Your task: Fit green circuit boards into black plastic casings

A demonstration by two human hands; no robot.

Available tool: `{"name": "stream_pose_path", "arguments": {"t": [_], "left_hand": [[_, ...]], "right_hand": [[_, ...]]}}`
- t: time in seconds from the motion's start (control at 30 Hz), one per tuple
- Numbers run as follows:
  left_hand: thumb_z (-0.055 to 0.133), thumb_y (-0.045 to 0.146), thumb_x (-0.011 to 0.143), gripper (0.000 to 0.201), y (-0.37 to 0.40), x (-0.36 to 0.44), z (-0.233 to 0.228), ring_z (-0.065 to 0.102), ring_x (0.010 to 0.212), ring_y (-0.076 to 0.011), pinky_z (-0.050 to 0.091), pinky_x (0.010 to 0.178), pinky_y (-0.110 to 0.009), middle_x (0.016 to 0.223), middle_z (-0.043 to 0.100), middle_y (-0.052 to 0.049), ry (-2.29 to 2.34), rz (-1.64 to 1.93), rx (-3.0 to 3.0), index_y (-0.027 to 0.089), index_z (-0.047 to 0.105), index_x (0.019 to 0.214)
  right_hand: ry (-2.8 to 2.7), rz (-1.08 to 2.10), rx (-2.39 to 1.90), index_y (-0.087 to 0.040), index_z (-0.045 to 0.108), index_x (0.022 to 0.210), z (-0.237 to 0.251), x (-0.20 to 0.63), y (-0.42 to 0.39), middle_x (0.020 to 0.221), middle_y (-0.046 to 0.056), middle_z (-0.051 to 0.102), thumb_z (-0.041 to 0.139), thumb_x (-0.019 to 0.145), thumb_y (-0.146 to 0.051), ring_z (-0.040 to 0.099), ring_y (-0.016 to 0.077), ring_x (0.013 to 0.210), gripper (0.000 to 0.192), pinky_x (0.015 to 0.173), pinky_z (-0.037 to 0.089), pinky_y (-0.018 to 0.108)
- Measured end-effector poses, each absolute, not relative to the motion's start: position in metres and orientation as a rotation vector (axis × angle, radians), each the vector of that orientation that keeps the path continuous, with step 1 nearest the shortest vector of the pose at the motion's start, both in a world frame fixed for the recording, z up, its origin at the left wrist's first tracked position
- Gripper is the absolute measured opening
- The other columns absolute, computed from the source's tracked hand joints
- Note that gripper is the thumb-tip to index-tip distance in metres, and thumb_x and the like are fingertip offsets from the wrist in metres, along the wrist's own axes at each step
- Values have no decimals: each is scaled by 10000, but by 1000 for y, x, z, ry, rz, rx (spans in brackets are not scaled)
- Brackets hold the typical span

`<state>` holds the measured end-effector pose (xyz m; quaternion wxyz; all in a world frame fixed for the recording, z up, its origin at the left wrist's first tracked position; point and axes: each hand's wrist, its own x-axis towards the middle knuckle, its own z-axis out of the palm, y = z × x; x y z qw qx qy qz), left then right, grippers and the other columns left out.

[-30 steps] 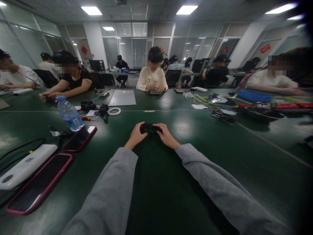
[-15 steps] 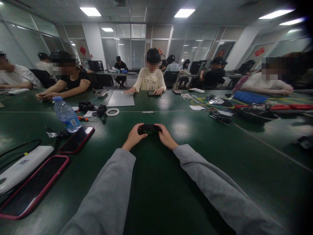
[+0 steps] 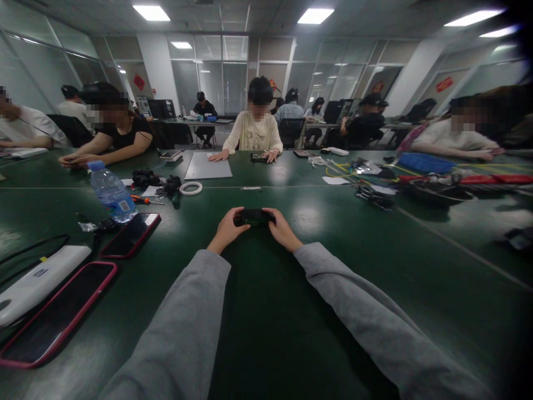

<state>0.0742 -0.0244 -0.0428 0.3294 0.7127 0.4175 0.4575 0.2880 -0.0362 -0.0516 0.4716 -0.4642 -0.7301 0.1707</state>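
Near the middle of the green table [image 3: 291, 344], left hand [image 3: 227, 229] and right hand [image 3: 283, 230] pinch a small black device [image 3: 253, 217] by its ends, low over the surface; a loosened grip would likely drop it.

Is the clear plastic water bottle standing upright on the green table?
No, the clear plastic water bottle with the blue cap lies tilted on the green table, its base resting against the red-edged phone.
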Motion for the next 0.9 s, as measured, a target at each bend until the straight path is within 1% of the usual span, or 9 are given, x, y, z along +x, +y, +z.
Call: {"name": "stream_pose_path", "arguments": {"t": [0.13,0.2,0.27,0.5,0.67,0.77,0.9], "left_hand": [[721,130,677,614,-20,75,-50,582,1043,-209,470,953,-416,1273,485,-120,1156,1344,1807,191,490,1242],[712,117,673,600,-18,75,-52,578,1002,-194,487,925,-406,1269,442,-125,1228,1409,1780,178,488,1226],[701,113,679,558,-16,74,-53,569,972,-183,497,905,-403,1238,435,-117,1270,1428,1776,174,499,1196],[694,106,682,506,-15,73,-54,557,967,-177,485,913,-411,1184,448,-87,1255,1420,1789,195,515,1147],[696,131,694,502,-17,74,-52,545,959,-167,490,882,-386,1207,396,-91,1317,1427,1784,187,475,1141],[694,128,693,464,-19,74,-50,528,930,-151,487,856,-366,1178,389,-83,1385,1440,1804,177,462,1092],[691,122,693,395,-23,74,-45,506,864,-130,477,807,-329,1089,418,-59,1463,1439,1833,171,460,1009]], "right_hand": [[-1817,368,-1142,-188,505,1206,-47,284,-41,1182,86,509,533,798,-167,470,213,1151,410,1065,365,426],[-1840,377,-1127,-185,499,1206,-45,281,-44,1169,90,514,574,806,-218,489,218,1122,409,1036,390,426],[-1854,405,-1115,-179,486,1214,-43,280,-46,1164,95,518,601,806,-251,507,222,1098,431,1009,411,428],[-1835,506,-1089,-170,447,1248,-40,278,-50,1216,95,519,585,815,-214,511,217,1139,457,1028,405,422],[-1830,560,-1108,-176,443,1250,-37,278,-52,1222,94,523,602,803,-204,527,214,1131,476,1019,422,413],[-1836,554,-1110,-176,441,1252,-36,277,-53,1223,97,524,621,792,-210,529,220,1130,495,1020,423,423],[-1830,568,-1110,-179,439,1261,-37,277,-52,1224,97,527,625,789,-211,534,222,1131,508,1020,429,427]]}}
